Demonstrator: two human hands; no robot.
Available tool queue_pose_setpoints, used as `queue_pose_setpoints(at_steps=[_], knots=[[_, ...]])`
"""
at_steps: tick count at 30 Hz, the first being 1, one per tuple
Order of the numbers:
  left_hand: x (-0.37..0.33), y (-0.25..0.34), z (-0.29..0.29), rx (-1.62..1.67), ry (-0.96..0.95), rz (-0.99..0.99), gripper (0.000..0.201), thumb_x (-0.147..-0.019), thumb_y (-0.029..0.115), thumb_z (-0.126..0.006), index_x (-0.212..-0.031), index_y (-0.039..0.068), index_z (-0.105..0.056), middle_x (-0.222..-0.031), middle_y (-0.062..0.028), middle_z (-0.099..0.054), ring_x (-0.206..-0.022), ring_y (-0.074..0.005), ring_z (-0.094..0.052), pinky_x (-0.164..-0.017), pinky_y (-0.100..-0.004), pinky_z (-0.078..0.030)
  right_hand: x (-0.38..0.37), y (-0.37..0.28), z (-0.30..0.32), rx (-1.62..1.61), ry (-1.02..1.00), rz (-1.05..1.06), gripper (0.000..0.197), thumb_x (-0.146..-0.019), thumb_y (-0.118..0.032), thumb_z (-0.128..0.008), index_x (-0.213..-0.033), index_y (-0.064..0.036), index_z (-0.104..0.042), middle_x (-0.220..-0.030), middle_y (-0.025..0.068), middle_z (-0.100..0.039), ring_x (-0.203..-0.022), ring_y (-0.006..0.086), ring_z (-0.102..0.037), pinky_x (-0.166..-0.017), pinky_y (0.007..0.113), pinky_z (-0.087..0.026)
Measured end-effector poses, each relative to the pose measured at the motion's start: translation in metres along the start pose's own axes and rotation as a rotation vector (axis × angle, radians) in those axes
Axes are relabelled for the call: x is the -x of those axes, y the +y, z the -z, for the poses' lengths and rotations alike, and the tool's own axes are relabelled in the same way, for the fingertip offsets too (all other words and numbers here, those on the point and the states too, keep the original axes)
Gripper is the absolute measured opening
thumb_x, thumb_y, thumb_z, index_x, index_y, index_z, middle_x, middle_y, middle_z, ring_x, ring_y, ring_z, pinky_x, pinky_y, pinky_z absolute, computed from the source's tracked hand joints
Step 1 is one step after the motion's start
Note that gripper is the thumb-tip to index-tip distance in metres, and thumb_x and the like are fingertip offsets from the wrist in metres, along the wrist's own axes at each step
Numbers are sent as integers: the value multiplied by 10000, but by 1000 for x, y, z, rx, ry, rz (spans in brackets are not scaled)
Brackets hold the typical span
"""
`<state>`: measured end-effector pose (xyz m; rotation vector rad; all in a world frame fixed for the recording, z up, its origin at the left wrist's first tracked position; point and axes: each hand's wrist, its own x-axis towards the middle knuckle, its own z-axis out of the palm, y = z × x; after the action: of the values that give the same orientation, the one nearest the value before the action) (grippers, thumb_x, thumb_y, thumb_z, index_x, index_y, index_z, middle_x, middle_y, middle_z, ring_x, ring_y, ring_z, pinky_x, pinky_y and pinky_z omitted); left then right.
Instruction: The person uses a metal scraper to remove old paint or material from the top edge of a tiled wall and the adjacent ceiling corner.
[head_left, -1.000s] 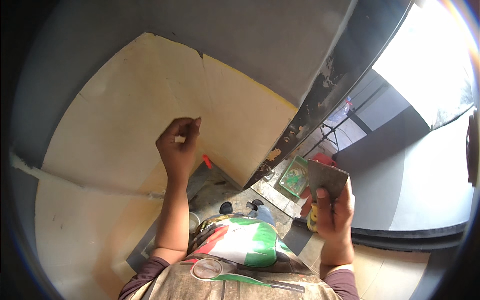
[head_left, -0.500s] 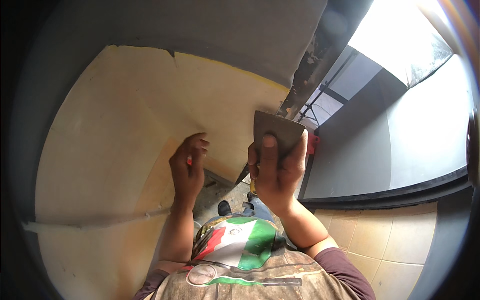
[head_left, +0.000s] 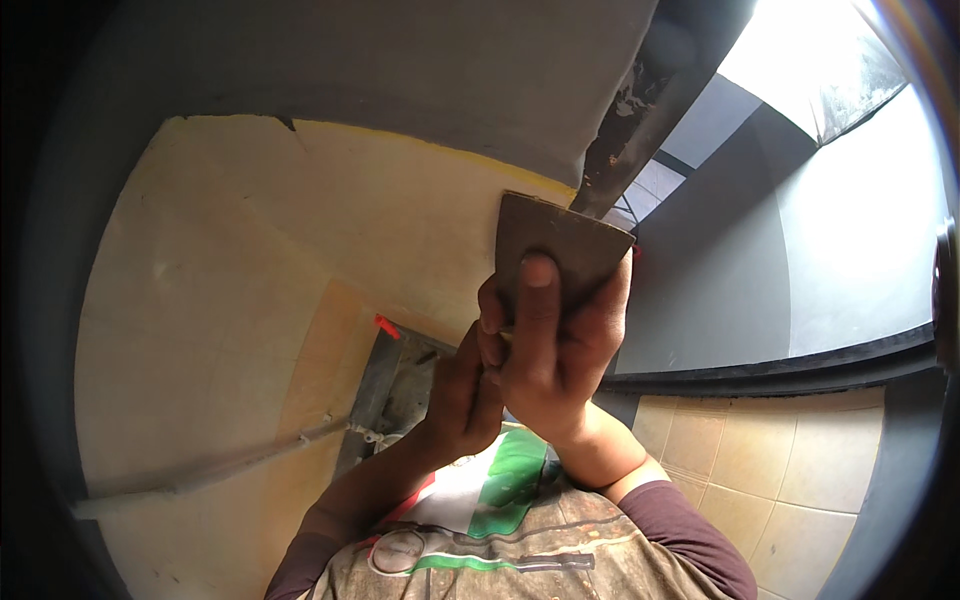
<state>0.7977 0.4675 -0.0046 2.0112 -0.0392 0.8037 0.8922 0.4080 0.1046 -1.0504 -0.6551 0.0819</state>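
Observation:
My right hand (head_left: pixel 560 355) grips a putty knife (head_left: pixel 580 250) with a wide, flat grey-brown blade. The thumb lies along the blade's face, and the blade's straight edge points up and away from me. My left hand (head_left: pixel 465 395) is closed and drawn in against the lower left side of the right hand. Its fingertips pass partly behind the right hand, where the knife's handle is hidden, so I cannot see what they hold. Beyond the blade stands a cream wall (head_left: pixel 220 290) meeting a grey painted area (head_left: pixel 380 70) along a thin yellow line.
A dark post (head_left: pixel 650 105) with chipped paint rises beyond the blade. To the right is a grey panel (head_left: pixel 700 285) above beige tiles (head_left: pixel 770 470). A thin pipe (head_left: pixel 235 472) runs along the wall at lower left. A small red object (head_left: pixel 387 326) sits by the wall's edge.
My left hand has moved right, from apart in front of the wall to against the right hand. The putty knife has risen slightly in view, still in my right hand.

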Motion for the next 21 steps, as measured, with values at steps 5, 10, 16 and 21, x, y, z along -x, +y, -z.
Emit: queue_pose_setpoints(at_steps=[5, 10, 16, 21], knots=[[-9, 3, 4, -62, 2, -57, 499, -1161, 205, -379, -1551, -106, -375, -1506, -236, -539, -1176, -260, -664, -867, -311, -533, -2, 5, 0, 87, -41, 24, 302, -1121, -97, -481, -1376, -58, -325, -902, 97, -578, -562, 102, -553, -417, 228, -416], [-3, 0, 3, -44, -14, -10, 520, -1158, 215, -406, -1558, -114, -356, -1536, -233, -522, -1238, -245, -643, -890, -290, -525, -5, 3, -5, 83, -35, 55, 308, -1122, -96, -476, -1383, -59, -317, -895, 93, -578, -573, 102, -557, -423, 229, -421], [5, 1, 8, -116, -75, 49, 532, -1151, 208, -430, -1564, -115, -336, -1561, -221, -494, -1315, -223, -604, -945, -272, -509, -5, -4, -3, 45, -52, -2, 281, -1105, -47, -483, -1339, -38, -327, -949, 92, -577, -625, 99, -572, -471, 236, -442], [-14, 23, 12, 69, -7, 85, 482, -1125, 176, -469, -1525, -86, -412, -1458, -211, -582, -1234, -225, -655, -909, -284, -532, -4, -3, -3, 70, -31, 9, 255, -1120, -89, -478, -1338, -65, -349, -953, 85, -557, -605, 98, -571, -420, 223, -427]])
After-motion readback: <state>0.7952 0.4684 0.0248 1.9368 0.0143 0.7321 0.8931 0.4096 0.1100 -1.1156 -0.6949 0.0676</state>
